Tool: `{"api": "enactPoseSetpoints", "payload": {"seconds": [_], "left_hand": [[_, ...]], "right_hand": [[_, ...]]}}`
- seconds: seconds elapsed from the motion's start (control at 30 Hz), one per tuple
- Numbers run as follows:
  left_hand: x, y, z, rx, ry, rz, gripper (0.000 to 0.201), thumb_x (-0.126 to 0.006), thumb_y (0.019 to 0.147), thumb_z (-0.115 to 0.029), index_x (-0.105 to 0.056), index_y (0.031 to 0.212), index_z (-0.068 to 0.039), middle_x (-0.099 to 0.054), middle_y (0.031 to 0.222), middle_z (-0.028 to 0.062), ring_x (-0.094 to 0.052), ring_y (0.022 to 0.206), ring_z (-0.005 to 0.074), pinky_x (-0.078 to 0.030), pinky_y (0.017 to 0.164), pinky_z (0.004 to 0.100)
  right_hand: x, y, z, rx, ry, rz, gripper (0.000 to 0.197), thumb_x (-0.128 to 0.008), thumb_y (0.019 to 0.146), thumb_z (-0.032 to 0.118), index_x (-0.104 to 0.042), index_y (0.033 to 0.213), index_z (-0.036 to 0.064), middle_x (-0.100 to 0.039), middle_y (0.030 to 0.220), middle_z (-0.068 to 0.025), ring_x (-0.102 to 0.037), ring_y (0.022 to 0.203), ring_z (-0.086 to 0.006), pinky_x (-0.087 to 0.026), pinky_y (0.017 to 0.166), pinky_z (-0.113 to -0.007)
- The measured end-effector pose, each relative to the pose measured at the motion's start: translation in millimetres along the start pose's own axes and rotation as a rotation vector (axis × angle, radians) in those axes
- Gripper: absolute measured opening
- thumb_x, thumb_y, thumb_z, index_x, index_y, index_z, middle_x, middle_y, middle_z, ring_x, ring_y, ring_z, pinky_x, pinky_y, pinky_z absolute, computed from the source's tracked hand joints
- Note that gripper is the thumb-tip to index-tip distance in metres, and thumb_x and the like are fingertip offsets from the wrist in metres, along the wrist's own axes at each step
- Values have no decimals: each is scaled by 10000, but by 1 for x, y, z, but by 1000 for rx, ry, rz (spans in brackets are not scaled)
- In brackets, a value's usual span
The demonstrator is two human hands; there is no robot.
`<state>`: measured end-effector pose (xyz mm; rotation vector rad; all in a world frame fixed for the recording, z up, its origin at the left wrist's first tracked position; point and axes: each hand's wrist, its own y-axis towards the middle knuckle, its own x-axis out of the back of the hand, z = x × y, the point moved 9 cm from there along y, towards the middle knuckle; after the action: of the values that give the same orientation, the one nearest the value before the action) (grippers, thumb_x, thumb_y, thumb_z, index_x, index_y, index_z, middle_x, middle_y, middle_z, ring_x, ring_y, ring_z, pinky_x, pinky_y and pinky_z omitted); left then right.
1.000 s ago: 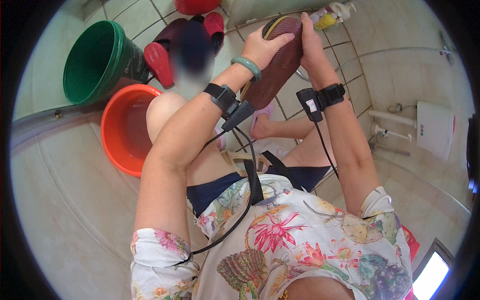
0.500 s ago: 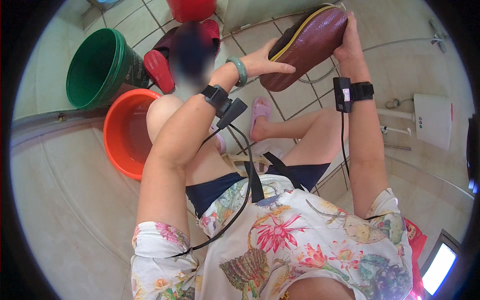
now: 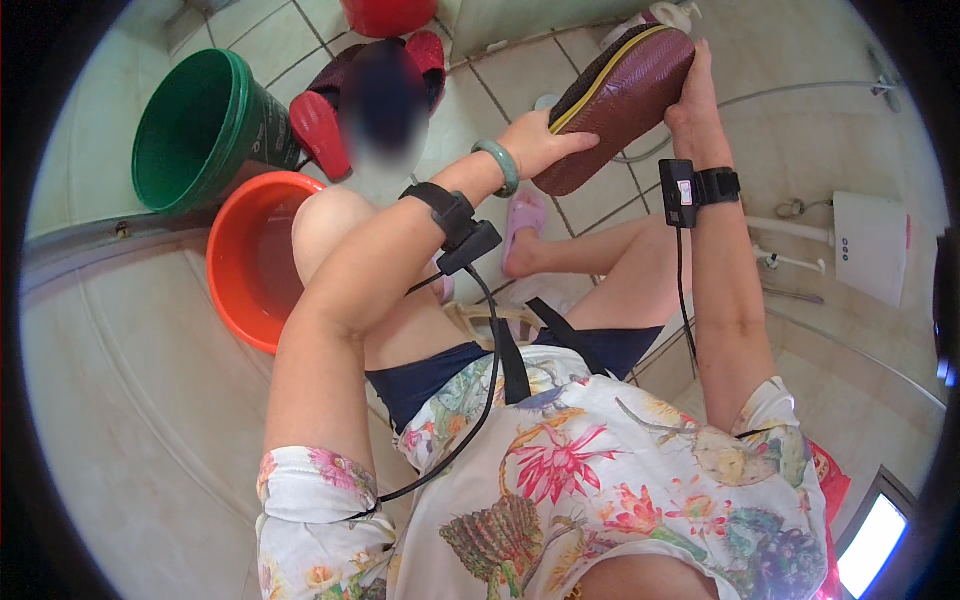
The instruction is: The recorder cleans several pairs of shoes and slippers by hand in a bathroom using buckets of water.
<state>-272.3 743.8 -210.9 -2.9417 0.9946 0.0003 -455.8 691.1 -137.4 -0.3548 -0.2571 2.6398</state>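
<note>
With my left hand (image 3: 537,143) I grip the lower end of a maroon shoe (image 3: 645,85), thumb against its sole (image 3: 610,130), while my right hand (image 3: 694,108) clasps the upper end. I hold it tilted above the tiled floor (image 3: 490,125), well apart from the orange basin (image 3: 236,300) and green bucket (image 3: 243,135) over on my left.

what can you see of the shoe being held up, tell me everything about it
The shoe shows its reddish-brown, finely patterned sole, which looks like rubber or plastic. A yellow band edges it, with a dark upper just visible beyond. It is held slanting above the tiled floor. The left hand grips its lower-left end, thumb across the sole; the right hand touches its upper-right end, fingers mostly hidden. Its inside isn't visible.
</note>
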Motion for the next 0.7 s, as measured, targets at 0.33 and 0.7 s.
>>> {"api": "enactPoseSetpoints", "payload": {"seconds": [0.33, 0.7], "left_hand": [[0, 15, 28, 151, 110, 121, 583, -636, 777, -472, -576, 1172, -48, -645, 1033, 109, -606, 928, 195, -446, 848, 300], [-3, -3, 46, 607, -839, 71, 538, -456, 870, -577, -527, 1200, -158, -568, 1181, 72, -530, 1077, 241, -406, 911, 490]], "right_hand": [[22, 4, -14, 0, 49, -37, 580, -325, 926, 527, -507, 1222, 62, -515, 1275, -104, -483, 1163, -267, -353, 1011, -434], [19, -10, 6, -21, 150, -44, 584, -284, 936, 519, -485, 1241, 63, -491, 1294, -109, -478, 1169, -284, -367, 999, -465]]}}
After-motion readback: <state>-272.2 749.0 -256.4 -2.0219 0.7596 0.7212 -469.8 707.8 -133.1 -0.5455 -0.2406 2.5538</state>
